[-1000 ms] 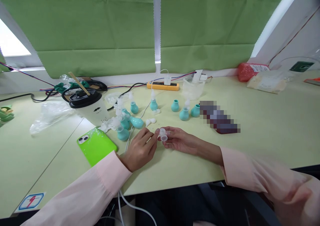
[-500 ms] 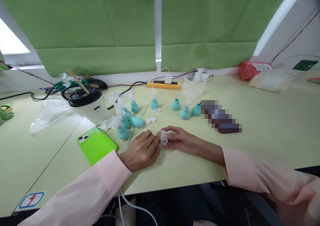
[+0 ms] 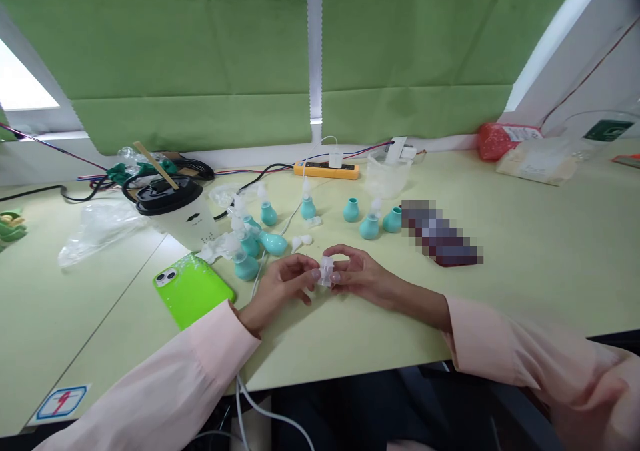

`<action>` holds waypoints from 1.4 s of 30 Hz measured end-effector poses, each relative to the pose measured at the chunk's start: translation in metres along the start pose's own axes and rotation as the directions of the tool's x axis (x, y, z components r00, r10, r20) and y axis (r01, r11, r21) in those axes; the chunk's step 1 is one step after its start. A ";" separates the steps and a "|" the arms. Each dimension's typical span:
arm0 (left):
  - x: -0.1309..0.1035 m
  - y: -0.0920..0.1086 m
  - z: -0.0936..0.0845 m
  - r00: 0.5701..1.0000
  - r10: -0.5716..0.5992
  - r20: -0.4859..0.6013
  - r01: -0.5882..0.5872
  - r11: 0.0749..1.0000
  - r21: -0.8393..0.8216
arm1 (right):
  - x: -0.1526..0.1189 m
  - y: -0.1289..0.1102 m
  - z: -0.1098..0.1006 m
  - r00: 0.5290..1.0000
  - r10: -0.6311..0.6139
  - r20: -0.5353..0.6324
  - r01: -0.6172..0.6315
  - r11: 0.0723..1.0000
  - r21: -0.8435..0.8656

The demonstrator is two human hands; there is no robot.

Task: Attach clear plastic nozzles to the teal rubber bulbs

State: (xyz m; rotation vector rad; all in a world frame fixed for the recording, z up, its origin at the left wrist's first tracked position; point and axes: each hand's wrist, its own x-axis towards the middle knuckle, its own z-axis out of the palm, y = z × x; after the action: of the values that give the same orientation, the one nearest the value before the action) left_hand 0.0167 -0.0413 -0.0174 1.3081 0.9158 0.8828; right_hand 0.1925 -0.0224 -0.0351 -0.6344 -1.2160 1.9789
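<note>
A small clear plastic piece (image 3: 326,272) is held between both hands above the table's front part. My left hand (image 3: 285,281) pinches its left side with thumb and forefinger. From the right, my right hand (image 3: 365,279) grips the same piece with its fingertips. Beyond the hands lie small white parts (image 3: 301,242). Several teal bulbs stand to the left, one lying on its side (image 3: 273,243); some carry clear tops. Farther right are an open teal bulb (image 3: 351,209), one with a clear top (image 3: 369,226) and another open one (image 3: 393,220).
A green phone (image 3: 195,290) lies left of my left hand, with a lidded cup (image 3: 183,214) behind it. An orange power strip (image 3: 327,170) and a clear tub (image 3: 387,174) stand at the back. A blurred dark object (image 3: 443,234) lies right. A white cable crosses the table.
My left hand has turned and its fingers have opened out from a curled shape, with thumb and forefinger now at the clear piece. The piece is turned more upright in my right hand.
</note>
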 end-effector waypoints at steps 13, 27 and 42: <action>-0.002 0.002 0.000 0.973 -0.036 0.227 0.078 0.980 -0.181 | -0.001 0.001 0.003 0.997 -0.076 -0.013 0.072 0.984 -0.162; -0.003 0.000 0.003 0.995 -0.044 0.089 0.064 0.970 -0.235 | -0.002 0.003 0.003 0.972 -0.235 0.031 0.230 0.903 -0.362; 0.003 -0.004 -0.003 0.977 0.030 -0.209 -0.069 0.981 -0.180 | 0.056 -0.054 -0.023 0.850 -0.511 0.127 -0.278 -0.640 -0.716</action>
State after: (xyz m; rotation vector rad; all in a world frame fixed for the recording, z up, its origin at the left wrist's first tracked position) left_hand 0.0149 -0.0371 -0.0218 1.0968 0.9387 1.1317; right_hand 0.1916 0.0504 0.0012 -1.4527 -2.3552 -0.7367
